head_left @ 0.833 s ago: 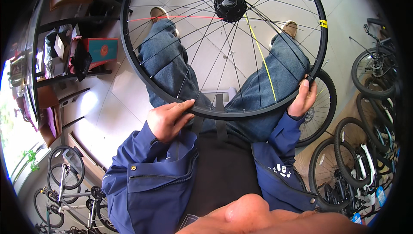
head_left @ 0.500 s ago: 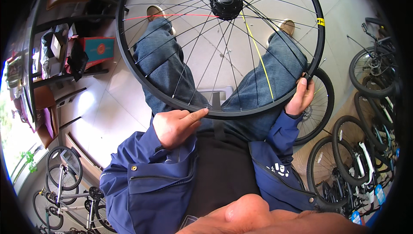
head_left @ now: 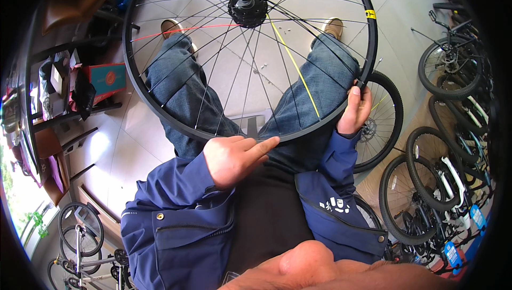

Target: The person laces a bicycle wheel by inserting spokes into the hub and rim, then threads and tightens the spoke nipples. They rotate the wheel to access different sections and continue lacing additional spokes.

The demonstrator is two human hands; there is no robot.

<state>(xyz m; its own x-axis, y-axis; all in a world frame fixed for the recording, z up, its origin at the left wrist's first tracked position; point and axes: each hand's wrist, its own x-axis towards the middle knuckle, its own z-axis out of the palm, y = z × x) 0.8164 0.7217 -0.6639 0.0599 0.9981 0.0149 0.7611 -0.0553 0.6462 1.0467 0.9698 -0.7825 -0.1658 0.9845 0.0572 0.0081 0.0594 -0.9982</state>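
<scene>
A bare bicycle wheel rim (head_left: 372, 39) without a tyre lies tilted across my lap. Thin black spokes run from it to a black hub (head_left: 248, 11); a red spoke (head_left: 197, 30) and a yellow spoke (head_left: 290, 58) stand out. My right hand (head_left: 354, 111) grips the rim's near right side, thumb on top. At the near edge is my left hand (head_left: 232, 161), its index finger stretched along the rim toward the right and the far fingers curled. Its palm side is hidden.
Behind my right hand stands a tyred wheel (head_left: 396, 117). Several bicycles (head_left: 453, 69) line the right side, and more (head_left: 80, 236) stand at lower left. A red and teal box (head_left: 106, 79) sits on the shelving at left. Small bits (head_left: 263, 66) lie on the tiled floor.
The wheel has shifted left in view with my legs and right hand. My left index finger has slid rightward along the rim, while my right hand keeps its grip.
</scene>
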